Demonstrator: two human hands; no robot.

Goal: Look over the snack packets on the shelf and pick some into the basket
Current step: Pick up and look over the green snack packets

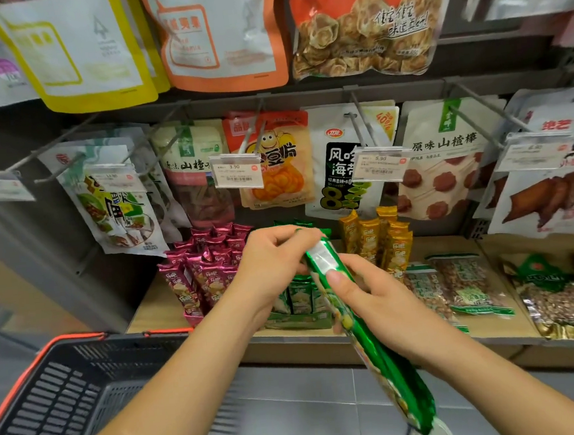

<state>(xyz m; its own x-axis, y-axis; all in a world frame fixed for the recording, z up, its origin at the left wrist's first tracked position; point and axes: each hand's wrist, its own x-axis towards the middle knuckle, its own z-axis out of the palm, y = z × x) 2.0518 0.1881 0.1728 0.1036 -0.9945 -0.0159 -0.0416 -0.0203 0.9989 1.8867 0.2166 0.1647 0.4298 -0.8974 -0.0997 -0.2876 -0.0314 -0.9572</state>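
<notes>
A long green snack packet (374,344) is held slantwise in front of the low shelf, its far end up and its near end down toward me. My left hand (272,266) pinches its top end. Around its middle my right hand (370,293) is wrapped, thumb pressed on the front. A dark plastic basket (52,400) with an orange rim hangs at the lower left, off my left arm; nothing shows inside it. Behind my hands stand display boxes of matching green packets (299,302), magenta packets (207,271) and golden packets (383,240).
Hanging snack bags fill the peg hooks above, with price tags (237,175) jutting forward on the hook ends. Flat bags of nuts (462,282) lie on the wooden shelf (149,314) to the right. A grey upright panel stands at the left. Grey floor tiles lie below.
</notes>
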